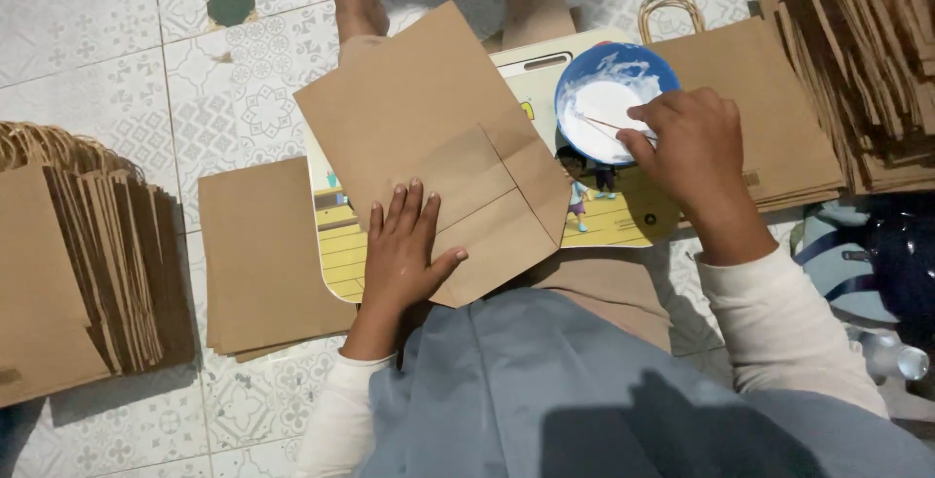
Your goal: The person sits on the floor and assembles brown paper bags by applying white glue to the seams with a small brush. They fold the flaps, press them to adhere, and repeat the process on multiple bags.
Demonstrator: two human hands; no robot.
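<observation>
Brown kraft paper makes up the folded bag (443, 147) that lies tilted on a picture-printed lap board (623, 220), which rests across the person's lap; the bag looks light, thin and fairly stiff along its creases, so it would likely slide or lift at a touch and bend if gripped in the middle; its folded bottom flaps point toward the person, and a flat palm on those flaps or a pinch at an edge seems the safest hold; the left hand (401, 249) lies flat on the lower flap, its fingers spread and the thumb out to the side, pressing the paper down and gripping nothing; the right hand (687, 137) curls over the rim of a blue bowl (609, 98) that holds a white paste, its fingertips closed in a pinch on a thin stick (609, 125) whose tip lies in the paste; the bowl sits on the far right part of the board, just beside the bag; 1 flat pile of brown sheets (263, 254) lies on the tiled floor (88, 40) touching the board's left edge; stacks of finished bags with twisted handles stand at far left (88, 254) and far right (857, 59), well apart from both hands.
</observation>
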